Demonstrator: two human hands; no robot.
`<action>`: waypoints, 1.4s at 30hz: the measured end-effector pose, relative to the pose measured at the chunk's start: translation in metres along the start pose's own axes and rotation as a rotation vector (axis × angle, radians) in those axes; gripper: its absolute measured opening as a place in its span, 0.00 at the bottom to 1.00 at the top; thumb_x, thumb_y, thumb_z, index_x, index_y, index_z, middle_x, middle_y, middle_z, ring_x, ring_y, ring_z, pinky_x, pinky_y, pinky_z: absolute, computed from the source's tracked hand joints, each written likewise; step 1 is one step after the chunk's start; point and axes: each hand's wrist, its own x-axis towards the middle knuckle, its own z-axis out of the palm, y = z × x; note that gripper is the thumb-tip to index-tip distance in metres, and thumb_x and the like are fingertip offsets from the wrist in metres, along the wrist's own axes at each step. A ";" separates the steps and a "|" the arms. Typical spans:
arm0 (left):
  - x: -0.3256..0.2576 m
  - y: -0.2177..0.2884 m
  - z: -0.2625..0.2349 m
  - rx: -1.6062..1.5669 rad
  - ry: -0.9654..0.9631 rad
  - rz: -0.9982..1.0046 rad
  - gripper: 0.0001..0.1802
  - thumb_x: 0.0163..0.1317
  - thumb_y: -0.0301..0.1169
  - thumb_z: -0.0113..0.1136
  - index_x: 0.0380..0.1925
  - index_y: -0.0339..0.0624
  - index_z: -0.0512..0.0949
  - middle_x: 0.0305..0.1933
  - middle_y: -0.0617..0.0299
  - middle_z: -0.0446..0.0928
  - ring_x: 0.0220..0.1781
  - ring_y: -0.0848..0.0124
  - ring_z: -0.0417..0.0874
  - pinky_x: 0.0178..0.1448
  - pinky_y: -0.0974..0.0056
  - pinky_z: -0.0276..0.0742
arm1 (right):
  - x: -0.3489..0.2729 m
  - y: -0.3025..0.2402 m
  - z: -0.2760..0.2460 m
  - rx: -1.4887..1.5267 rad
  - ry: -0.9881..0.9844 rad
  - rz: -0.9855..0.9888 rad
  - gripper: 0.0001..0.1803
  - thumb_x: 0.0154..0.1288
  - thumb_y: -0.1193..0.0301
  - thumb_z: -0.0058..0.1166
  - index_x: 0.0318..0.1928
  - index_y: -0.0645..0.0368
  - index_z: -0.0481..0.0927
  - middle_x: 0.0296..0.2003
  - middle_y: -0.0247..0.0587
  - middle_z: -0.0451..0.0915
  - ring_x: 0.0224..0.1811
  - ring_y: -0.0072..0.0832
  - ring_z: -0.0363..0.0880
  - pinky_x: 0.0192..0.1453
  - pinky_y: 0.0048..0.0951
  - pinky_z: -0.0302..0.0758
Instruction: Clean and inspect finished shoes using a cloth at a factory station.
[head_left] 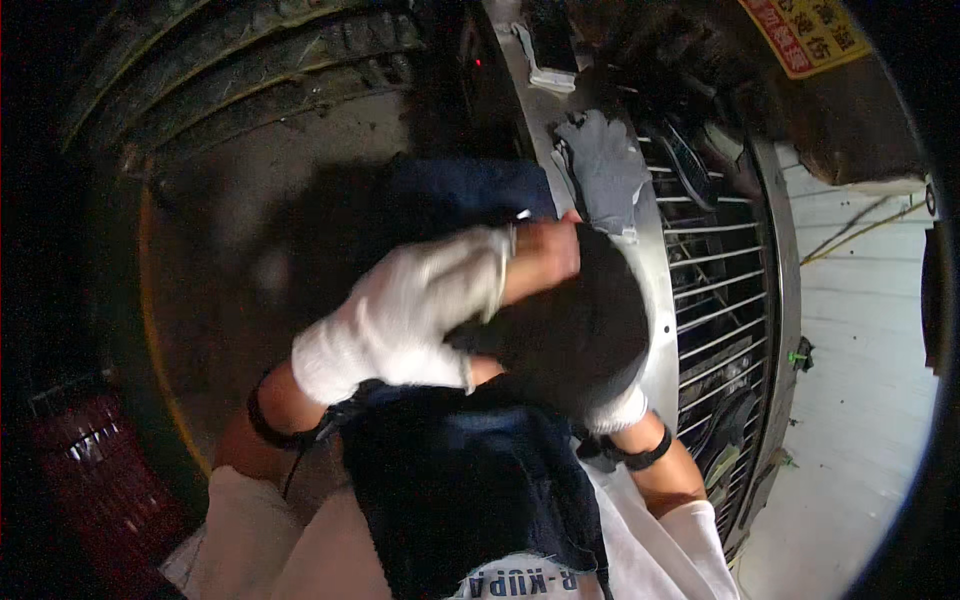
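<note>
A large dark rounded object (585,325), too dim and blurred for its kind to show, is held up in front of my body. My left hand (410,310), in a white glove with bare fingertips, reaches across from the left. Its fingers are bent against the object's upper left edge, and the thumb lies lower on the near side. My right hand (617,410), also in a white glove, supports the object from the lower right. The object covers most of that hand and its fingers. A dark apron (470,480) hangs over my lap just below.
On my right runs a metal frame (660,330) with crosswise bars, and dark sole-shaped pieces (690,165) lie on it. Grey gloves (605,170) rest on its near edge. Dark racks (270,70) stand far left; a red crate-like thing (100,460) sits low left.
</note>
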 end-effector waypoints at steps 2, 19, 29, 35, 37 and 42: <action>-0.028 -0.005 0.007 0.306 -0.107 0.120 0.26 0.67 0.36 0.62 0.66 0.59 0.81 0.75 0.60 0.76 0.77 0.54 0.74 0.79 0.50 0.70 | 0.032 -0.025 0.043 -0.180 -0.180 -0.043 0.40 0.83 0.45 0.43 0.79 0.65 0.65 0.76 0.45 0.70 0.78 0.32 0.66 0.83 0.34 0.59; -0.014 -0.078 0.027 0.076 0.286 -0.509 0.39 0.58 0.40 0.75 0.69 0.38 0.75 0.64 0.44 0.77 0.69 0.47 0.77 0.74 0.53 0.72 | 0.106 -0.020 0.026 -0.970 -0.199 -0.206 0.17 0.66 0.65 0.72 0.51 0.62 0.90 0.49 0.54 0.87 0.56 0.38 0.84 0.64 0.34 0.76; -0.054 -0.030 0.033 -0.051 0.146 -0.259 0.31 0.39 0.43 0.88 0.48 0.52 0.91 0.44 0.59 0.76 0.47 0.60 0.77 0.52 0.55 0.76 | 0.043 -0.048 0.005 -0.765 -0.613 -0.090 0.29 0.37 0.54 0.89 0.35 0.55 0.85 0.41 0.36 0.79 0.49 0.38 0.78 0.66 0.43 0.72; -0.012 -0.060 0.037 -0.332 0.429 -0.725 0.29 0.58 0.29 0.77 0.61 0.42 0.82 0.57 0.52 0.83 0.59 0.51 0.79 0.71 0.51 0.72 | 0.080 -0.038 0.047 -0.287 -0.037 0.314 0.21 0.61 0.69 0.76 0.52 0.56 0.81 0.43 0.29 0.78 0.50 0.23 0.75 0.59 0.29 0.72; -0.009 -0.064 0.043 -0.431 0.483 -0.782 0.29 0.58 0.29 0.76 0.61 0.41 0.81 0.58 0.51 0.84 0.59 0.51 0.79 0.72 0.51 0.72 | 0.088 -0.029 0.042 -0.354 -0.064 0.256 0.22 0.61 0.69 0.75 0.54 0.55 0.80 0.44 0.30 0.77 0.49 0.23 0.74 0.58 0.28 0.72; -0.007 -0.085 0.036 -0.278 0.430 -0.757 0.29 0.58 0.28 0.77 0.61 0.36 0.80 0.58 0.51 0.84 0.57 0.51 0.80 0.67 0.53 0.74 | 0.112 -0.011 0.033 -0.453 -0.130 0.135 0.28 0.57 0.68 0.77 0.57 0.54 0.79 0.44 0.31 0.76 0.45 0.24 0.70 0.56 0.29 0.70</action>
